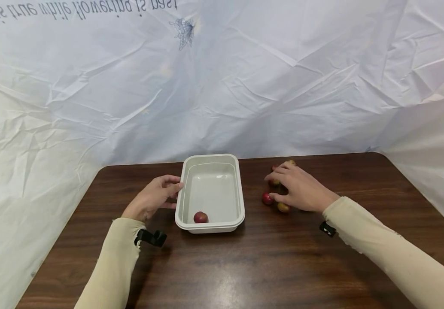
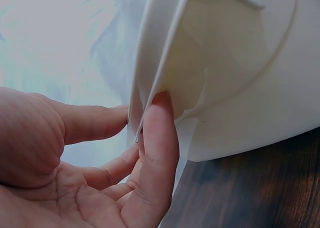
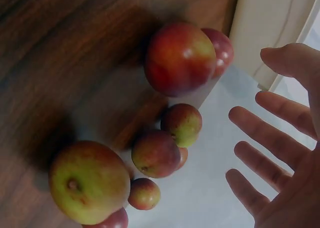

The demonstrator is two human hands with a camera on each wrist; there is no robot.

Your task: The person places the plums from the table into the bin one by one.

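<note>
Fruits (image 1: 268, 198) under unclenched right fingers (image 3: 267, 133), left fingers (image 2: 161, 148) pinching tray (image 1: 215, 193), 1 fruit (image 1: 200, 217) inside, sheet (image 1: 222, 94) behind

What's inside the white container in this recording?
At least one reddish fruit lies in the white container, at its near end, left of middle. The floor beneath it, and anything tucked right behind it, is hidden.

White rectangular tub (image 1: 214, 189) upright near surface's (image 1: 284, 253) far edge; red plum (image 1: 200, 217) in tub's near-left corner; red-green plums (image 1: 267, 198) clustered right.
</note>
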